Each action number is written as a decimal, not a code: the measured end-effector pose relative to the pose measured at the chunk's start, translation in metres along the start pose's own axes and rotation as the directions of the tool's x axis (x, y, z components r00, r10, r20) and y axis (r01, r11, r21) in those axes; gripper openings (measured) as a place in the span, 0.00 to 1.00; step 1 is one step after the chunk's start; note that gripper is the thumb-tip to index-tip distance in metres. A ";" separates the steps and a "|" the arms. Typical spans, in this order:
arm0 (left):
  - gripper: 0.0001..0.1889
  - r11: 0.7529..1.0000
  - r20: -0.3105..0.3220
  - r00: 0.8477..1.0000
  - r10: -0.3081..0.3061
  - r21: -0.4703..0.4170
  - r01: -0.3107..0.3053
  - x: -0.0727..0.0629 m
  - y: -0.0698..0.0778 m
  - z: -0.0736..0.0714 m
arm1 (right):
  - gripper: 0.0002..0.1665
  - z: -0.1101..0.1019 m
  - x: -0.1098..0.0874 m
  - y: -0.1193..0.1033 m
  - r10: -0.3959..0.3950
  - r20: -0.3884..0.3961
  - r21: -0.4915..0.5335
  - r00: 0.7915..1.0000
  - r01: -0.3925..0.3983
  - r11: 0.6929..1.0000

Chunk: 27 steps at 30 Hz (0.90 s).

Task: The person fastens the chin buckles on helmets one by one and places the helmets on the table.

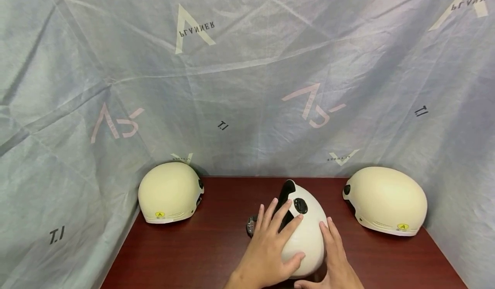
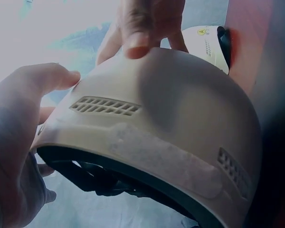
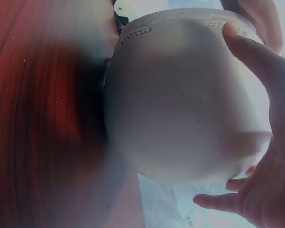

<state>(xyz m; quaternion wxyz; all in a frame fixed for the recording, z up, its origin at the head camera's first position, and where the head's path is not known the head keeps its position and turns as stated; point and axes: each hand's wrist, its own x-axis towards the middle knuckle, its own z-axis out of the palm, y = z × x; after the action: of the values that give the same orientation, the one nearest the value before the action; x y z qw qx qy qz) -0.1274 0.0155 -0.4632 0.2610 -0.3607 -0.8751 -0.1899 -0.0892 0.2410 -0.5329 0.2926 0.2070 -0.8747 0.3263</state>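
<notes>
- Found the white helmet (image 1: 309, 239) tipped over at five o'clock in the head view, above the table (image 1: 185, 254), opening turned toward ten; could not tell contact with the tabletop from slight clearance
- Had the left hand (image 1: 267, 246) laid over the nine o'clock side, unclenched, fingers straight and spread near the black disc (image 1: 300, 205), thumb against the shell, presumably to steady the open edge
- Had the right hand (image 1: 335, 259) along the three o'clock side, also unclenched, fingers extended against the curve, apparently to balance the other palm and stop the round shell rolling
- Saw a vent (image 2: 104, 106) above the dark lining (image 2: 118, 173) in the left wrist view, probably bared by the tilt
- Noted one cream helmet (image 1: 166, 190) toward ten o'clock and a second cream helmet (image 1: 388, 199) toward two, both upright, rim down, likely the steadiest rest for a dome
- Noted a grey curtain (image 1: 247, 87) behind at twelve o'clock, perhaps to screen off the surroundings
</notes>
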 end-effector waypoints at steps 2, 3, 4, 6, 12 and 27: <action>0.43 1.000 0.015 1.000 -0.001 -0.014 0.001 -0.001 0.001 0.001 | 0.92 -0.001 -0.001 -0.001 0.038 0.010 -0.007 0.999 -0.038 0.999; 0.44 1.000 0.024 1.000 -0.001 -0.017 0.002 -0.001 0.002 0.001 | 0.92 -0.001 -0.001 -0.002 0.053 0.012 -0.008 0.999 -0.053 0.999; 0.44 1.000 0.029 1.000 -0.001 -0.021 0.002 -0.001 0.002 0.001 | 0.93 -0.002 -0.001 -0.003 0.067 0.014 -0.011 0.998 -0.067 0.998; 0.44 1.000 0.037 0.999 0.003 -0.032 -0.002 -0.001 0.003 0.001 | 0.93 -0.003 -0.001 -0.004 0.086 0.021 -0.021 0.996 -0.086 0.996; 0.45 0.995 0.078 0.997 -0.009 -0.095 0.016 -0.002 0.006 0.002 | 0.92 -0.008 0.000 -0.008 0.127 0.025 -0.022 0.992 -0.127 0.992; 0.51 0.989 0.090 0.996 -0.025 -0.140 0.037 -0.010 0.001 0.009 | 0.88 -0.017 0.002 0.006 0.110 0.002 0.006 0.994 -0.110 0.994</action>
<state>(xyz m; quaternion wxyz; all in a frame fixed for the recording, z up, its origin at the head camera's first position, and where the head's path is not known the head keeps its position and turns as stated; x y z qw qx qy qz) -0.1237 0.0151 -0.4758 0.1930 -0.3726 -0.8755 -0.2395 -0.0880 0.2562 -0.5239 0.2729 0.1595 -0.8840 0.3445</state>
